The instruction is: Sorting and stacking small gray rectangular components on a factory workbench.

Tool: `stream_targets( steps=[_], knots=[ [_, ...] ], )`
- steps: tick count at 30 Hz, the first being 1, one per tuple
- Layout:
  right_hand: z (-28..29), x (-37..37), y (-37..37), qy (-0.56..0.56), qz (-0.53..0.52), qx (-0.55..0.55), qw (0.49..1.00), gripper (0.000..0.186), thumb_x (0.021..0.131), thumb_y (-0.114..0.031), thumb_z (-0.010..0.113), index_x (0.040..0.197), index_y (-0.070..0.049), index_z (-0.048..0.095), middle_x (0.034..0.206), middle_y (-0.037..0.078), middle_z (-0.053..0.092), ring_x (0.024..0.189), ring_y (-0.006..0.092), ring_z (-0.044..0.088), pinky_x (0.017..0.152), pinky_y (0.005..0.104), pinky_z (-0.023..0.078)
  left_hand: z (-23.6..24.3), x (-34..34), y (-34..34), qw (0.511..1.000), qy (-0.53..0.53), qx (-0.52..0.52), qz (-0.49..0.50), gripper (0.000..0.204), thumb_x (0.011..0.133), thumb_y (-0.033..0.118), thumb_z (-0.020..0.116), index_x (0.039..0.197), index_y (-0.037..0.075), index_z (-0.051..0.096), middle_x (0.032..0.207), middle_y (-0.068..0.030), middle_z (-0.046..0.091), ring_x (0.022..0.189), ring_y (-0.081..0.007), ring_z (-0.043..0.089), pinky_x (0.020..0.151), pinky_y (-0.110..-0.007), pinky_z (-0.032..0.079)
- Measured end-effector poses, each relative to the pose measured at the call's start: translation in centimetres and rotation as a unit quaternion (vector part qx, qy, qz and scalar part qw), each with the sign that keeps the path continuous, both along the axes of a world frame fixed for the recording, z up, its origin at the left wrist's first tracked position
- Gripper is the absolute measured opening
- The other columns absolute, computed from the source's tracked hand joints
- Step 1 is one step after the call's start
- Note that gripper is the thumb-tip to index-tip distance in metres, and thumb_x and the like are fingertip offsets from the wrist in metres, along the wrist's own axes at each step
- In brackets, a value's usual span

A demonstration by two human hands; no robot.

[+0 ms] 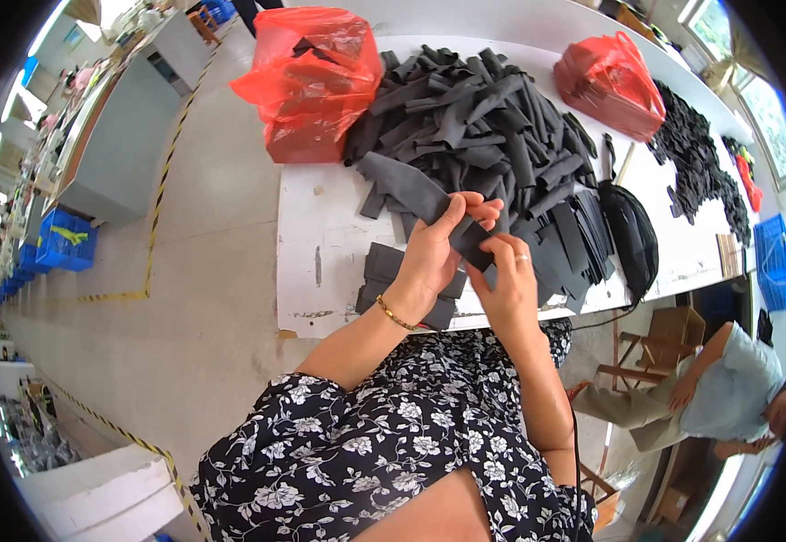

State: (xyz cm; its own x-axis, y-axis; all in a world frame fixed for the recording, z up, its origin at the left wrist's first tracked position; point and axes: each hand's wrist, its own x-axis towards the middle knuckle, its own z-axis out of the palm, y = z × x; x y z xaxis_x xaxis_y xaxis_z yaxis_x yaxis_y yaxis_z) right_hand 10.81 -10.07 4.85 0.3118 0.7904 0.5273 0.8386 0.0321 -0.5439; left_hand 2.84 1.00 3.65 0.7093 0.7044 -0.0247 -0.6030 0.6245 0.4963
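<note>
A dark grey strip of cloth-like material [402, 183] stretches between my two hands above the white table's near edge. My left hand [424, 257] grips its middle, thumb on top. The strip's near end is pinched by the fingers of my right hand [508, 282], which wears a ring. Just beyond my hands rises a large heap of similar curled strips [465, 104]. Flat strips [578, 244] lie fanned in a stack right of my right hand. A few more flat pieces [382, 264] rest on the table, partly hidden behind my left hand.
Red plastic bags stand at the heap's left [311, 90] and far right [609, 86]. A black pouch [632, 239] with a cord lies right of the stack. Another dark pile [700, 154] is farther right. A person [727, 384] sits at the right. Blue crates [66, 242] stand left.
</note>
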Motion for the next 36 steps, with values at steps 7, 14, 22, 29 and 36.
stream_targets(
  steps=[7,14,22,29,36],
  knots=[
    [-1.0,0.5,0.7,0.016,0.03,0.014,0.999,0.022,0.077,0.002,0.071,0.095,0.0,0.059,0.104,0.017,0.059,0.092,0.0361,0.062,0.075,0.0419,0.052,-0.7,0.3,-1.4,1.0,-0.005,-0.011,-0.014,0.032,0.099,0.028,0.056,0.115,0.001,0.059,0.112,-0.0177,0.067,0.111,-0.0275,0.062,0.099,-0.039,0.047],
    [0.0,1.5,0.6,-0.037,0.049,0.074,0.995,0.015,0.079,0.005,0.07,0.091,0.0,0.063,0.098,0.015,0.063,0.08,0.0315,0.064,0.068,0.036,0.052,0.1,0.4,0.1,0.991,-0.037,0.039,0.119,0.031,0.101,0.028,0.053,0.113,0.0,0.058,0.094,-0.0131,0.068,0.093,-0.0269,0.067,0.09,-0.04,0.052],
    [-0.5,1.6,1.4,-0.036,0.066,0.098,0.992,0.016,0.078,0.006,0.07,0.091,0.0,0.064,0.095,0.013,0.064,0.078,0.0299,0.064,0.066,0.0346,0.052,-0.2,0.5,-1.1,0.995,-0.033,0.007,0.096,0.029,0.101,0.029,0.052,0.108,0.001,0.059,0.089,-0.0096,0.067,0.09,-0.0251,0.066,0.087,-0.038,0.052],
    [-0.8,1.8,1.6,-0.016,0.06,0.084,0.994,0.015,0.078,0.006,0.07,0.09,0.001,0.064,0.096,0.013,0.065,0.078,0.0283,0.064,0.066,0.0333,0.052,-0.1,0.3,-1.2,0.995,-0.024,0.011,0.094,0.03,0.101,0.029,0.052,0.109,0.001,0.059,0.09,-0.0097,0.067,0.09,-0.0248,0.066,0.085,-0.037,0.052],
    [-0.2,0.4,1.8,0.161,0.017,0.02,0.987,0.02,0.078,-0.001,0.074,0.094,0.004,0.063,0.104,0.013,0.065,0.08,0.0229,0.064,0.071,0.0321,0.052,-0.4,0.5,-0.4,0.994,-0.027,0.011,0.109,0.035,0.102,0.031,0.048,0.112,-0.001,0.057,0.096,-0.0137,0.067,0.096,-0.0275,0.066,0.089,-0.04,0.052]
  ],
)
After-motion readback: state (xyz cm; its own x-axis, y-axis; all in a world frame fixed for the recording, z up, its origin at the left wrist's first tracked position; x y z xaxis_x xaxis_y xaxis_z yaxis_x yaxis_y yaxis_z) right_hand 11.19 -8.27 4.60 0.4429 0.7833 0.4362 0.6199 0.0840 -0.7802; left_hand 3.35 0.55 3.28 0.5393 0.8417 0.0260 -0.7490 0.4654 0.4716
